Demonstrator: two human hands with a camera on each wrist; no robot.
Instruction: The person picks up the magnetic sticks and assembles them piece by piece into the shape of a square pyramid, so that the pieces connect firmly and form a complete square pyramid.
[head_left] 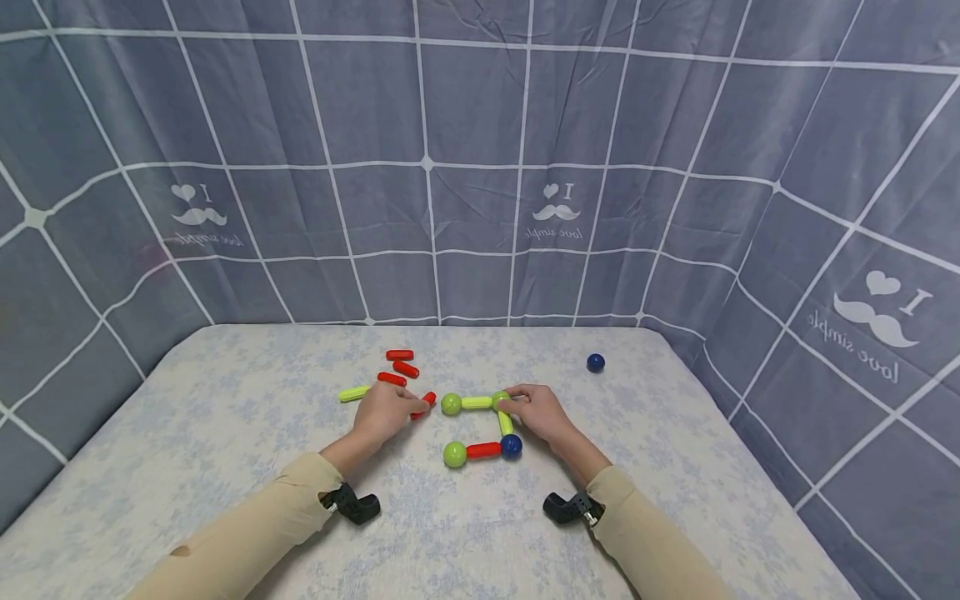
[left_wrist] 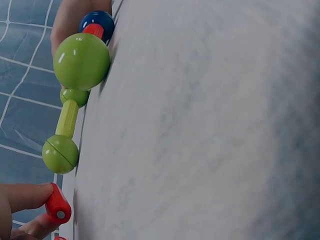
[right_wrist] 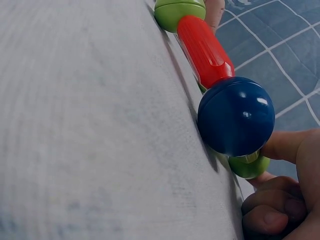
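Observation:
My left hand pinches a short red stick between thumb and fingertips; in the left wrist view a round metal spot shows on its end. Just to its right lies a joined shape, open on the left side. Its far side has a green ball, a yellow-green stick and a green corner ball. Another yellow-green stick runs to a blue ball, then a red stick and a green ball. My right hand grips the green corner ball.
Several loose red sticks lie beyond my left hand, with one yellow-green stick beside it. A loose blue ball sits at the far right. A patterned cloth covers the table, and a grey curtain hangs behind.

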